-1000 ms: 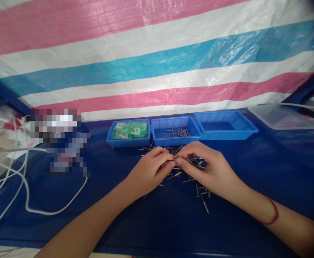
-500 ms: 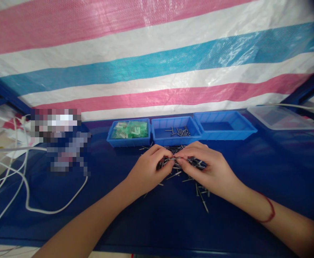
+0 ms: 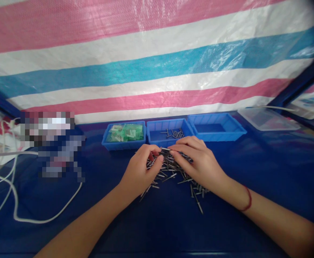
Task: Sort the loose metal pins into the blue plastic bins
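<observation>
Over a heap of metal blind rivets [image 3: 170,165] both hands are close together. My right hand [image 3: 197,157] pinches one blind rivet [image 3: 165,149] between thumb and fingers, its end pointing left. My left hand [image 3: 141,166] is at that end, thumb and index finger apart; whether a fingertip touches the rivet I cannot tell. Part of the heap is hidden behind the hands. Just behind them, the middle blue bin [image 3: 157,126] contains several rivets [image 3: 177,133].
To the left, a blue bin [image 3: 119,146] contains green-and-white packets [image 3: 127,132]. A third blue bin [image 3: 221,136] stands at right, near a clear plastic lid [image 3: 267,120]. White cables [image 3: 38,221] run along the left side. A striped sheet [image 3: 146,79] hangs behind.
My left thumb and index finger have come apart from the pinch at the rivet. The right hand keeps its rivet. The view has shifted slightly, so the bins appear further left.
</observation>
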`<control>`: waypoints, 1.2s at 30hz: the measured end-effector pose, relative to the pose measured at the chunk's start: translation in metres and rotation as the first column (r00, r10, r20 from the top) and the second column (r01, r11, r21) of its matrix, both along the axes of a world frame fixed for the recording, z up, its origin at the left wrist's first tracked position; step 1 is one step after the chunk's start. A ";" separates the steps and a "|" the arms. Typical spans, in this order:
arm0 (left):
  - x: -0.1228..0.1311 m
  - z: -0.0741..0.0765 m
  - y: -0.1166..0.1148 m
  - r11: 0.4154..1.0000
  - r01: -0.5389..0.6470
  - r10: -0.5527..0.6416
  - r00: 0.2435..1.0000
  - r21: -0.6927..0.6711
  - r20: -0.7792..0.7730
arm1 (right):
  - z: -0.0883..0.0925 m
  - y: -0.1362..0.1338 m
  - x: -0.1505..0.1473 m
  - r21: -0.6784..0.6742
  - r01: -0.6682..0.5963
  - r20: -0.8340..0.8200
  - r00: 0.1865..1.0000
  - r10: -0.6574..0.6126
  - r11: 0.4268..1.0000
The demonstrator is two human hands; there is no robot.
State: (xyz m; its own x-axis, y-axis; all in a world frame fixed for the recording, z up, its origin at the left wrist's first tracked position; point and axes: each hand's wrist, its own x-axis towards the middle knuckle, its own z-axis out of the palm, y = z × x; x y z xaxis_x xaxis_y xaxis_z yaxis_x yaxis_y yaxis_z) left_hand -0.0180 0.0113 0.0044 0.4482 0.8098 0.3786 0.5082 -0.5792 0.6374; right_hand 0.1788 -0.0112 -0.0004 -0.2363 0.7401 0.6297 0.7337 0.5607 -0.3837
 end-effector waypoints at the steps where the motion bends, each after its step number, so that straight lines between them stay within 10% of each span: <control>1: -0.001 -0.001 0.002 1.000 -0.016 0.016 1.000 0.011 0.001 | 0.002 0.005 0.001 0.013 0.024 0.016 1.000 -0.024 1.000; 12: -0.007 0.003 0.011 0.994 0.056 -0.046 0.993 0.091 -0.113 | 0.013 0.053 -0.012 0.052 0.248 0.231 0.939 -0.253 0.967; 22: 0.000 0.005 0.000 0.958 0.227 -0.121 0.875 0.176 -0.470 | 0.019 0.020 0.015 -0.181 -0.076 0.099 0.991 0.095 0.981; 36: -0.004 0.008 -0.004 0.947 0.290 -0.133 0.746 0.138 -0.652 | 0.010 0.008 0.003 -0.202 -0.142 0.244 0.951 0.191 0.969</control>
State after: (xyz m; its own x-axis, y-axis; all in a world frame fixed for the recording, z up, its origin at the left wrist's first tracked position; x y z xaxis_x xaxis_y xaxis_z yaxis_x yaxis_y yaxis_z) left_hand -0.0217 0.0078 0.0128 0.7960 0.5967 0.1018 0.5933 -0.8024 0.0636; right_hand 0.1818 -0.0032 0.0092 -0.5032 0.7711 0.3902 0.7234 0.6228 -0.2980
